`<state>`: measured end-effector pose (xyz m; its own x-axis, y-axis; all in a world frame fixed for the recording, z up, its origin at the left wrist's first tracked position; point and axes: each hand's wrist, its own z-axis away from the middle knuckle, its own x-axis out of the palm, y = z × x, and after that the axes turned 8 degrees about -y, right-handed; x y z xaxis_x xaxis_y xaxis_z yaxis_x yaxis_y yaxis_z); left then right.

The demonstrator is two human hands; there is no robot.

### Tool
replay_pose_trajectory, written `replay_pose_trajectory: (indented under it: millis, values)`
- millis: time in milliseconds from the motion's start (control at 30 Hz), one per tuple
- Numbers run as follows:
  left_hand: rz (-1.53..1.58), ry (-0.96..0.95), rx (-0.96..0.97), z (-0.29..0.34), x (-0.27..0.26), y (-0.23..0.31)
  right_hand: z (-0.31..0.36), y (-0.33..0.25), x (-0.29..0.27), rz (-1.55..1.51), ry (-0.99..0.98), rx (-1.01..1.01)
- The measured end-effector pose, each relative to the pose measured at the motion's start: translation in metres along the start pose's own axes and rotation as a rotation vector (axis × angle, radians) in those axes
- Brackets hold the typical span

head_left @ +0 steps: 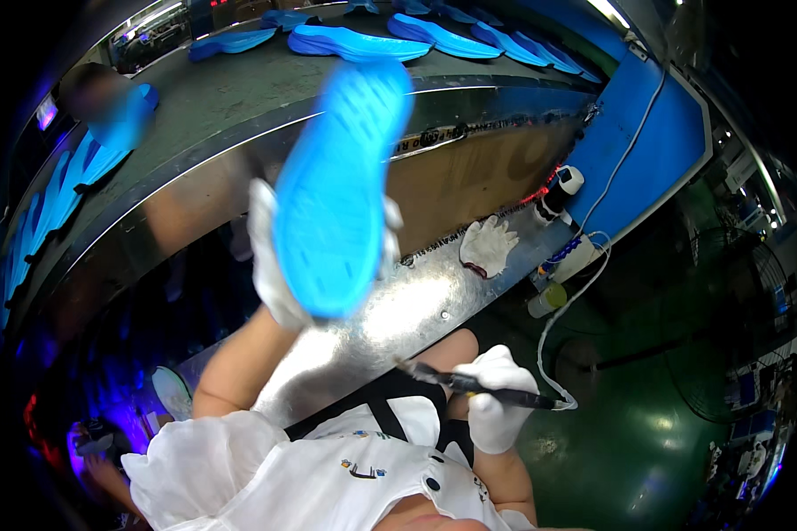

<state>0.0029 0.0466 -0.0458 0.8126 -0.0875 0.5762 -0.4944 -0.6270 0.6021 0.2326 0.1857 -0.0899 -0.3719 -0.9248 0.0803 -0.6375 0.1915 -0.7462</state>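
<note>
1. Our left hand (274, 265), in a white glove, has its grip closed around a blue sole (336, 203), which we hold up above the metal bench (328, 372); the sole's upper end is blurred.
2. Our right hand (498, 398), also gloved in white, has its grip wrapped around a slim black tool (469, 387) on our near side of the bench; its tip points leftward, and a white cable (545, 345) runs to its rear end.
3. Toward the bench's right end, we see a loose white glove (489, 245) lying on it.
4. Beyond the bench, a dark green belt (230, 84) carries more blue soles (359, 42).
</note>
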Motion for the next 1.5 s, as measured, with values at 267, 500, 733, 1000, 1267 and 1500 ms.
replay_pose_trajectory:
  millis: [267,500,733,1000,1267,1500]
  values:
    - [-0.739,0.472,-0.007,0.003,0.039,0.047,0.009,0.017,-0.006,0.090,-0.024,0.113]
    - [-2.887,0.739,-0.356,0.076,0.072,0.259,0.017,0.034,-0.005,-0.076,-0.003,0.234]
    - [-2.787,0.973,-0.534,0.082,-0.004,0.298,0.015,0.039,-0.009,0.052,-0.120,0.197]
    - [-2.684,1.059,-0.423,-0.003,-0.062,0.351,-0.005,0.030,-0.013,0.065,-0.003,0.364]
    - [-2.556,1.223,-0.424,-0.104,-0.142,0.346,-0.012,0.069,-0.023,0.280,-0.045,0.371]
    - [-1.723,0.930,0.353,-0.069,-0.017,0.279,-0.025,0.057,-0.021,-0.099,0.154,0.428]
